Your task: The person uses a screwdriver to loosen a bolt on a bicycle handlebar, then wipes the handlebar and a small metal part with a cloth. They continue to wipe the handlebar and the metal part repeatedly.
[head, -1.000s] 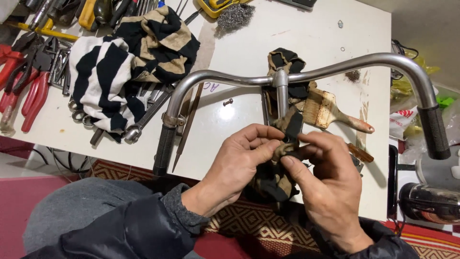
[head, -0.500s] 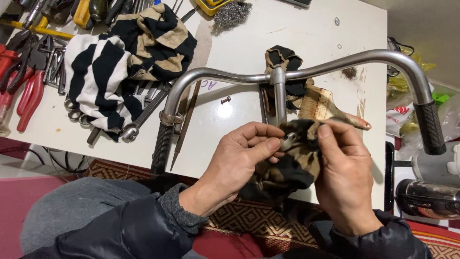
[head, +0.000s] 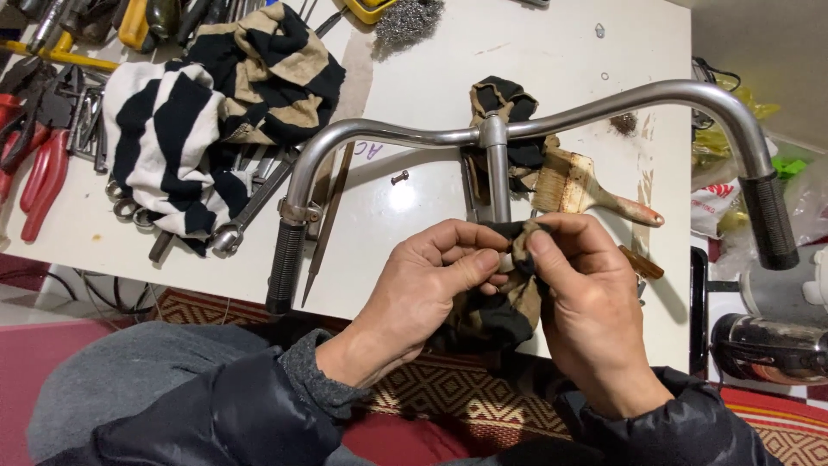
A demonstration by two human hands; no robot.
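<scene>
A white table [head: 535,69] bears striped cloths [head: 207,121], pliers [head: 34,164], a paintbrush [head: 586,194] and, seemingly, steel wool [head: 405,17].

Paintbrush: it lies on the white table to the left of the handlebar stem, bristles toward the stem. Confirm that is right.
Not quite. In the head view the paintbrush lies on the white table to the right of the handlebar stem, not the left. Its bristles do point toward the stem.

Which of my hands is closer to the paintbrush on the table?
Right. The right hand sits just below the paintbrush, holding the rag; the left hand is farther over, left of the stem.
</scene>
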